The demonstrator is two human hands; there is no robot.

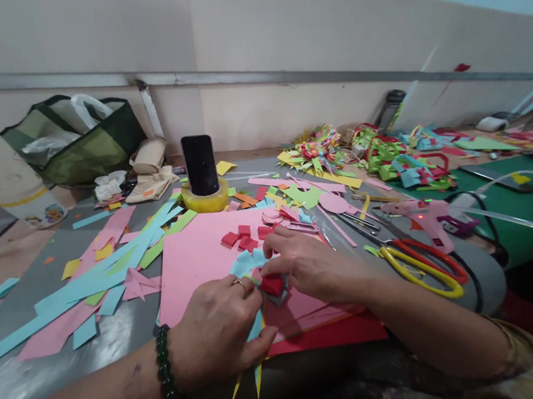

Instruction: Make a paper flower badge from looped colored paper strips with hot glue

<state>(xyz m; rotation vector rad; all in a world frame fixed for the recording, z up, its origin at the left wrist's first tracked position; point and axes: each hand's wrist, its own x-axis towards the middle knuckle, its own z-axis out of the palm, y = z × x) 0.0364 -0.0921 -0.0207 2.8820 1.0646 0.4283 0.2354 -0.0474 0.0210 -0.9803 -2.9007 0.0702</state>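
My left hand (221, 331) is closed in a pinch on a small paper craft (255, 270) made of light blue, green and red pieces, held over a pink paper sheet (196, 257). A ring is on one finger and a dark bead bracelet on the wrist. My right hand (304, 262) rests beside it, fingers curled and pressing on the red piece (271, 284) of the same craft. Small red paper squares (242, 237) lie on the pink sheet just beyond the fingers. A red sheet (328, 332) lies under the pink one.
Scissors with yellow and red handles (421, 266) and a pink glue gun (423, 218) lie to the right. A phone (200, 165) stands in a yellow tape roll (206, 201). Blue and pink strips (89, 281) cover the left; a green bag (79, 140) and paper scraps (366, 151) sit behind.
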